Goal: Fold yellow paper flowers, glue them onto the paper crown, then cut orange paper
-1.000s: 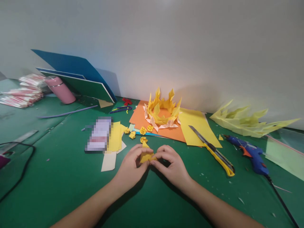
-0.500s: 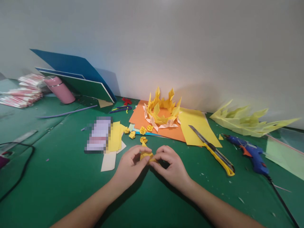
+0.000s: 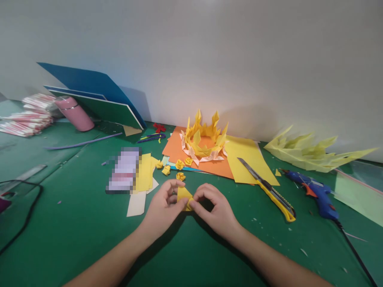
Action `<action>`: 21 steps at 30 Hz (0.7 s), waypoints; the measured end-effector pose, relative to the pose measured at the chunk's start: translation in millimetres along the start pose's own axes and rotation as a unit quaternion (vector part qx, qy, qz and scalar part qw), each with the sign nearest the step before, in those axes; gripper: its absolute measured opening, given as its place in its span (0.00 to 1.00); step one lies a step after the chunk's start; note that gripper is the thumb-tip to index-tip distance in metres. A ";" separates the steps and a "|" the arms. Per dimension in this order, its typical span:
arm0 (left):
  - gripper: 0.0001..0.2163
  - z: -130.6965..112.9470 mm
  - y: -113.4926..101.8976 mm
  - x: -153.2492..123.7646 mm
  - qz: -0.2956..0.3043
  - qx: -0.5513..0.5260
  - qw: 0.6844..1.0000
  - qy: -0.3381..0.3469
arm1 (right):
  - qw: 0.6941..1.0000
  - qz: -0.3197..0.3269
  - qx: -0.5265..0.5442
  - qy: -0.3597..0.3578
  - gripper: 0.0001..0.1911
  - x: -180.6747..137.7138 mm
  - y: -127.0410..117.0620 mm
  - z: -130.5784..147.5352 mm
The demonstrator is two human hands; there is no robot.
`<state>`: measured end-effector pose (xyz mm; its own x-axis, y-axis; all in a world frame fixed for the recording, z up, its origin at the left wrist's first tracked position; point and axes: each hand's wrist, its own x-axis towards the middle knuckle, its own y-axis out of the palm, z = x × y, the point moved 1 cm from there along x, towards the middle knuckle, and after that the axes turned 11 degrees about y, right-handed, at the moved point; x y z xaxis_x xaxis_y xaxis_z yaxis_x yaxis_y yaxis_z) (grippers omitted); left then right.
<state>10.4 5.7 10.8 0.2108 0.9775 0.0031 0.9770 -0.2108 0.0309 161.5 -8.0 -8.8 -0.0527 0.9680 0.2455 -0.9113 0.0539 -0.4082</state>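
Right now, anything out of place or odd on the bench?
One thing: the utility knife lies right of the right hand with its blade out, tip on the yellow sheet. Small paper scraps dot the green mat. Left hand and right hand pinch a folded yellow piece.

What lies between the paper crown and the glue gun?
In the head view, a yellow sheet and a yellow knife lie between the crown and the glue gun.

Ahead of you on the green counter (image 3: 74, 223), a yellow folded-paper crown (image 3: 206, 152) sits on an orange paper sheet (image 3: 175, 149). To your right lie a yellow-handled utility knife (image 3: 271, 191) and a blue glue gun (image 3: 317, 195). A pink cylindrical bottle (image 3: 76, 113) lies far left.
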 end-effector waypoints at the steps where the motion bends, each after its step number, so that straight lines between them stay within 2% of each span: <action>1: 0.15 0.0 0.3 -0.1 -0.004 -0.004 1.000 -0.002 | 1.000 0.000 -0.001 0.001 0.08 -0.1 0.1 0.6; 7: 0.18 -0.3 0.9 -0.1 0.001 -0.049 0.999 -0.015 | 1.000 0.000 0.001 0.019 0.08 0.0 0.3 1.2; 16: 0.22 -1.3 1.9 -0.2 0.022 -0.061 0.998 -0.011 | 0.999 -0.003 0.030 0.031 0.08 -0.2 -0.3 -0.5; 21: 0.24 -0.8 2.2 -0.5 0.026 -0.061 0.998 0.002 | 0.995 0.021 0.063 0.075 0.08 -1.1 0.4 -0.4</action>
<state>12.4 4.8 11.6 0.2601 0.9655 0.0110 0.9539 -0.2587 0.1521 161.4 -9.0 -9.5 -0.0388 0.9949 0.0934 -0.9539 -0.0090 -0.2999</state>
